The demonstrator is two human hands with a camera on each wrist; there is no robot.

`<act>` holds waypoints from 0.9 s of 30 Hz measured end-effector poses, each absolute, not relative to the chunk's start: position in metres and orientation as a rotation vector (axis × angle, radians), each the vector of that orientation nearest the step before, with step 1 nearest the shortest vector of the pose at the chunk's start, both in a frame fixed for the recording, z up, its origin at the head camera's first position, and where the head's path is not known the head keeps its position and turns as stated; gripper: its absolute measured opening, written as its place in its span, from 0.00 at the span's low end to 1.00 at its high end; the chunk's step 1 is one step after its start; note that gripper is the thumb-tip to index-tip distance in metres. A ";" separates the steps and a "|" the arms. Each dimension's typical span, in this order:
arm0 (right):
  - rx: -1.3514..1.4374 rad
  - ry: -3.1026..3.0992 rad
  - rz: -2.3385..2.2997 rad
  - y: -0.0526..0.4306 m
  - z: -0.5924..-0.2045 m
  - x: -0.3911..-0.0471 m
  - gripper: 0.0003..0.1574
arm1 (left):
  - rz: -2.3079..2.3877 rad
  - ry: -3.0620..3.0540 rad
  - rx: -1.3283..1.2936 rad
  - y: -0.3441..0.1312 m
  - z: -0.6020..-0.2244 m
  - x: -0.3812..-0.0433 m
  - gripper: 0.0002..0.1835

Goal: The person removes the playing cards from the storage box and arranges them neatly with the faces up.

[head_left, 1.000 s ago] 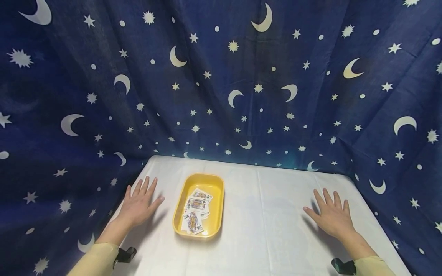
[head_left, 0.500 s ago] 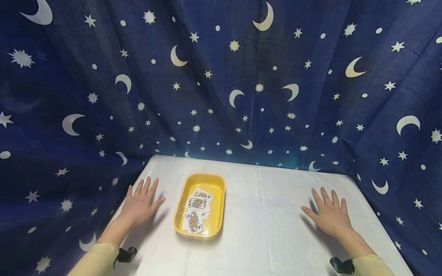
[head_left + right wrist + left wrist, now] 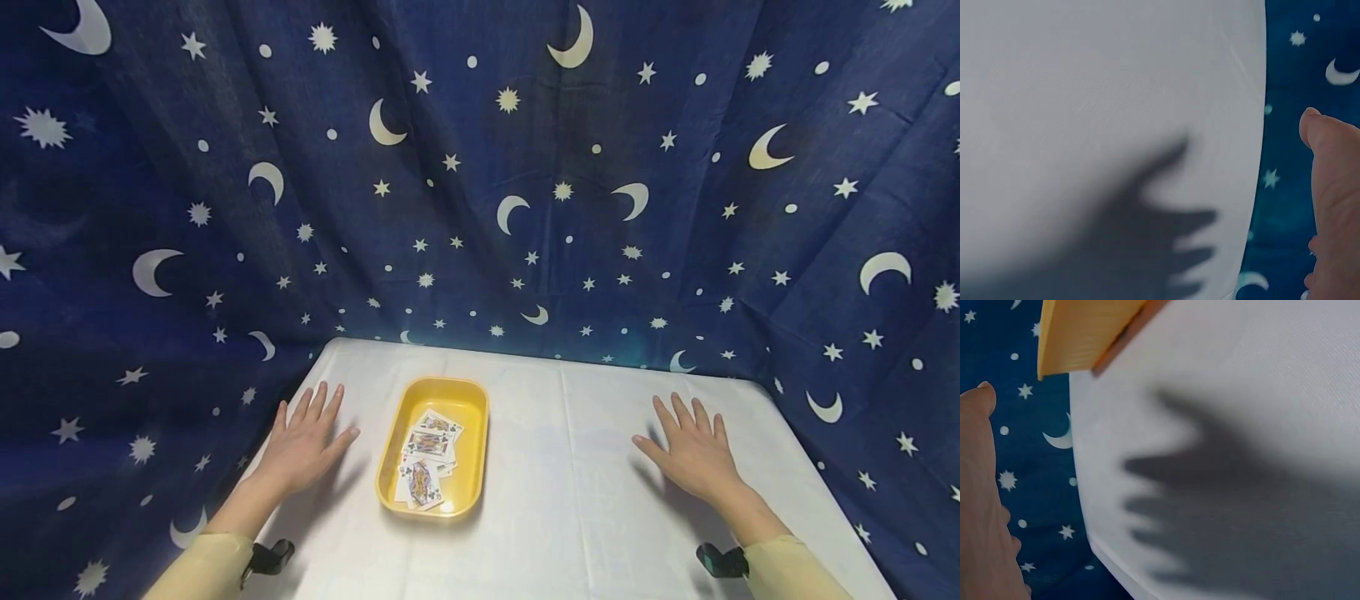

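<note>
A yellow tray [image 3: 474, 450] stands on the table, left of the middle in the head view. Inside it lie several overlapping playing cards [image 3: 429, 444], face up, with court figures and club marks. My left hand [image 3: 302, 442], fingers spread, hovers over the table to the left of the tray and touches nothing; its shadow falls on the cloth. On the right side my right hand [image 3: 696, 454] also hovers above the cloth with its fingers spread, well apart from the tray. In the left wrist view, the tray's side [image 3: 1085, 337] shows at the top.
A white cloth [image 3: 525, 500] covers the table. Dark blue curtains [image 3: 465, 183] with moons and stars hang behind it and on both sides. Each wrist wears a small black device, such as the left wrist camera [image 3: 270, 557].
My right hand has moved a little to the left and away from me. The left hand, the tray and the cards stay where they were.
</note>
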State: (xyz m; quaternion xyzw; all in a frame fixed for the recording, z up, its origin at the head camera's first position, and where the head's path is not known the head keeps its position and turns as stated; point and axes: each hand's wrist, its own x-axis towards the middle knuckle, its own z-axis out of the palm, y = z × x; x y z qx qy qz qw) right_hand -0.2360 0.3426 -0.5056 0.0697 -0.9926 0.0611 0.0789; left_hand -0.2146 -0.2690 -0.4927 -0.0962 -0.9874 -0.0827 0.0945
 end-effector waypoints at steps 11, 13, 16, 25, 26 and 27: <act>0.440 -2.927 0.159 0.266 -0.487 -0.258 0.57 | -0.595 -2.873 -0.531 -0.250 -0.478 -0.201 0.44; 0.495 -2.911 0.164 0.250 -0.484 -0.261 0.57 | -0.674 -2.878 -0.560 -0.245 -0.477 -0.198 0.45; 0.576 -2.897 0.176 0.227 -0.480 -0.263 0.57 | -0.761 -2.913 -0.562 -0.237 -0.479 -0.194 0.49; 0.787 -2.924 0.172 0.158 -0.471 -0.262 0.59 | -1.011 -3.025 -0.521 -0.220 -0.498 -0.186 0.64; 0.826 -2.928 0.185 0.151 -0.470 -0.262 0.59 | -1.041 -3.036 -0.521 -0.219 -0.501 -0.186 0.65; 0.864 -2.930 0.196 0.144 -0.469 -0.261 0.59 | -1.075 -3.047 -0.519 -0.219 -0.504 -0.185 0.66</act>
